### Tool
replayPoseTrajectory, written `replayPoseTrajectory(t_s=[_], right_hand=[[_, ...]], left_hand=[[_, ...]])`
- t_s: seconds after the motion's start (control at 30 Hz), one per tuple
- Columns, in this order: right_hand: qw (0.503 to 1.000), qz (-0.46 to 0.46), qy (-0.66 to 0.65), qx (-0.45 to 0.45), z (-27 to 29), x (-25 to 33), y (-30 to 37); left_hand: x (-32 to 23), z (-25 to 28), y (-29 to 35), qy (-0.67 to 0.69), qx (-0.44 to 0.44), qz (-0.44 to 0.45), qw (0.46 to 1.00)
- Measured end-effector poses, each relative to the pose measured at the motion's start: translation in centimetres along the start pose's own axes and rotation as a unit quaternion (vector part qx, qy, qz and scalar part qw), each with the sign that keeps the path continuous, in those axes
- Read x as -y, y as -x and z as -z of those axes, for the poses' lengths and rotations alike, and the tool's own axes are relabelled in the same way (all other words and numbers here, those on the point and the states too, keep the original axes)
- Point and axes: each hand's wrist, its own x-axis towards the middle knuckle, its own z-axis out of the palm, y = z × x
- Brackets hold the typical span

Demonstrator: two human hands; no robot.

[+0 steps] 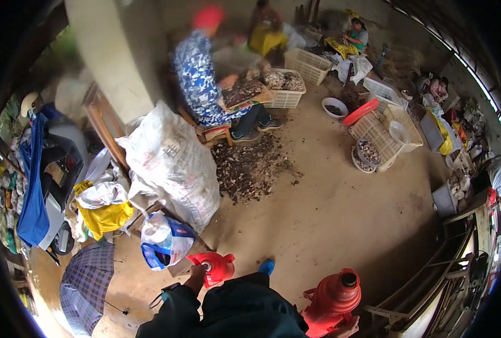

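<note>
My left hand is closed on a red vessel, which looks like a thermos with a small pale opening near my fingers; its lower part is hard to make out. A larger red thermos flask with a dark stopper stands out at my right side. At its lower edge my right hand is closed on it, with only part of the fingers showing. A white and blue plastic bag is just beyond my left hand.
A big white sack and a checked umbrella lie to the left. Ahead, a seated person in blue camouflage is beside dark scraps. Crates and a wooden frame stand to the right.
</note>
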Motion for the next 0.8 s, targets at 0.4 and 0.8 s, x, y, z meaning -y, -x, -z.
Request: replayPoseTrajectory(t_s=[0.4, 0.8], right_hand=[[0.999, 0.020, 0.023, -0.015, -7.6, 3.7, -15.6], [0.998, 0.038, -0.041, 0.040, -16.5, 8.0, -37.5]], left_hand=[[-16.4, -14.3, 2.9, 0.051, 0.078, -0.068, 0.993], [-29.3, -25.6, 2.9, 0.218, 0.019, -0.051, 0.974]])
